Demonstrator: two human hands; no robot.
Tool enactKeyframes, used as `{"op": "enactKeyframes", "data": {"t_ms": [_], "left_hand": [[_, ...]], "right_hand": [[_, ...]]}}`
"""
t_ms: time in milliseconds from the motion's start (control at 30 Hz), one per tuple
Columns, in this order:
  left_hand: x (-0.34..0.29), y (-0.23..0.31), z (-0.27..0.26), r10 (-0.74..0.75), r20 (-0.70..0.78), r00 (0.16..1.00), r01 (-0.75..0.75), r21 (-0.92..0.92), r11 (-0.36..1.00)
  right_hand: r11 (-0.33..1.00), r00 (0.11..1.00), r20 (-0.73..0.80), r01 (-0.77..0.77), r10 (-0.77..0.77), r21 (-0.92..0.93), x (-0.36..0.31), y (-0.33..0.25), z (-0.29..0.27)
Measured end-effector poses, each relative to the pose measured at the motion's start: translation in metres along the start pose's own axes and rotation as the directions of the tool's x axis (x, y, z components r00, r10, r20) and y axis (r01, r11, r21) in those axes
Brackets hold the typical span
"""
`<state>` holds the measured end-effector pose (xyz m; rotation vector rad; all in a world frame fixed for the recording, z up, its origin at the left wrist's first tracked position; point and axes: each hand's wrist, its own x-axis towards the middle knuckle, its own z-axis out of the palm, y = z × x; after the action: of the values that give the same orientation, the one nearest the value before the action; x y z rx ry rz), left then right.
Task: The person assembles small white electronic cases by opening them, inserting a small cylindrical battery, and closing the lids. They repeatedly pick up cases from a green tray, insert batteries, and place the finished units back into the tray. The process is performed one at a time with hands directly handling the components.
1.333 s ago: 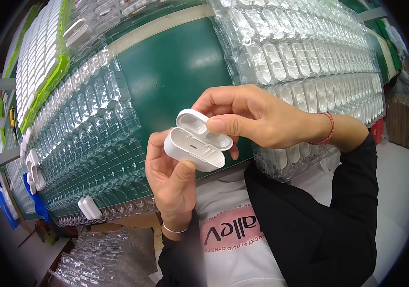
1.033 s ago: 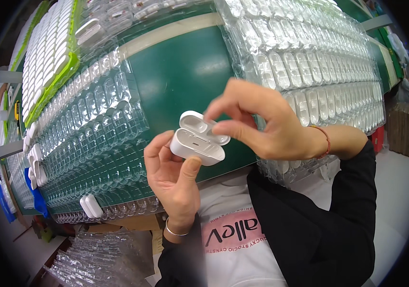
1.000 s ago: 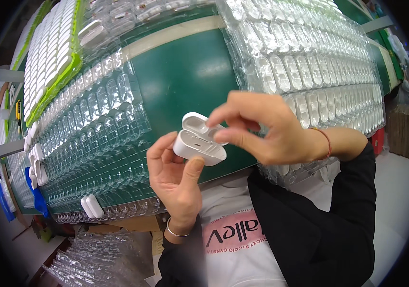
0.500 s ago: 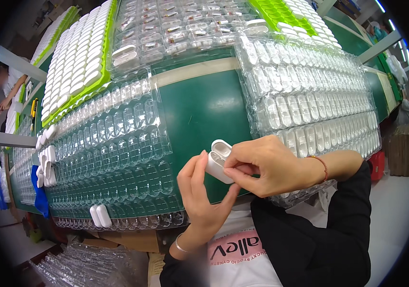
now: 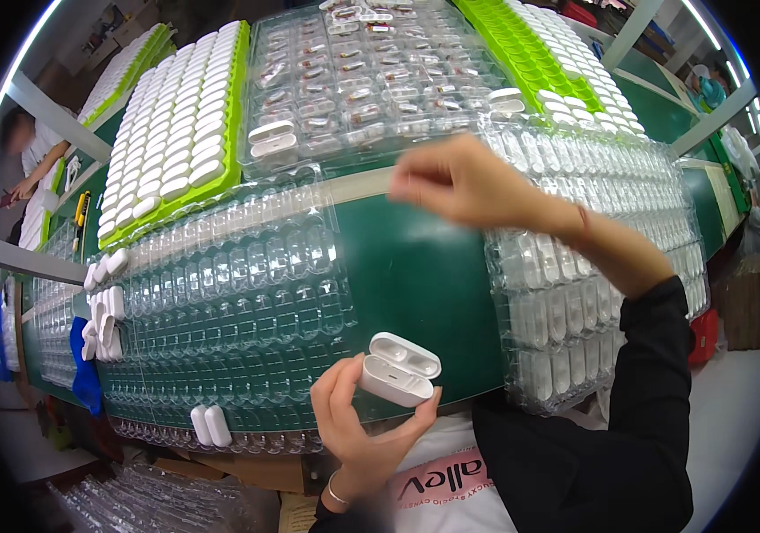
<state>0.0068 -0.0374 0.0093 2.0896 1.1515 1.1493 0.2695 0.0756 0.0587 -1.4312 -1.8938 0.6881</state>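
Observation:
My left hand (image 5: pixel 355 437) grips a white earphone charging case (image 5: pixel 391 385) between thumb and fingers, near the front edge of the green table. The case's lid is flipped up, and its inner wells show. Farther away, my right hand (image 5: pixel 464 185) is in the air above the table's middle, its fingers curled. Motion smears its fingertips, so anything held there cannot be made out. Beyond that hand lies a clear tray of small parts (image 5: pixel 327 115), with an opened white case (image 5: pixel 273 139) at its near left corner.
A clear blister tray (image 5: pixel 220 298) covers the left side, with a pair of white pieces (image 5: pixel 211 425) on its near edge. Stacked clear trays with white shells (image 5: pixel 558 258) stand right. Lime-green trays (image 5: pixel 240 115) of white cases flank the back. Another person (image 5: pixel 38 147) sits far left.
My right hand has left the case and moved up and away over the table. My left hand has come slightly lower with the case, which is now turned with its inside facing up.

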Motion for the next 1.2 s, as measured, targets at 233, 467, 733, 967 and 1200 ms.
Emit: {"op": "enactKeyframes", "data": {"t_ms": [233,467,733,967,1200], "left_hand": [[0.016,-0.019,-0.012,-0.041,0.094,0.995,0.047,-0.065,0.997],[0.029,-0.036,-0.005,-0.123,0.21,0.97,0.159,-0.166,0.973],[0.032,-0.038,-0.007,-0.17,0.191,0.967,0.207,-0.195,0.959],[0.017,-0.032,-0.01,-0.133,0.145,0.98,0.163,-0.218,0.962],[0.007,-0.025,-0.002,-0.046,0.107,0.993,0.067,-0.202,0.977]], "right_hand": [[0.794,0.958,-0.283,-0.137,-0.046,-0.593,0.203,0.179,-0.072],[0.57,0.957,-0.284,-0.265,0.057,-0.778,0.282,0.241,-0.087],[0.855,0.914,-0.404,-0.238,0.037,-0.461,0.267,0.251,-0.107],[0.762,0.989,0.001,-0.112,0.145,0.638,0.146,0.098,-0.067],[0.71,0.979,0.141,-0.203,0.146,0.675,0.013,0.009,-0.027]]}}
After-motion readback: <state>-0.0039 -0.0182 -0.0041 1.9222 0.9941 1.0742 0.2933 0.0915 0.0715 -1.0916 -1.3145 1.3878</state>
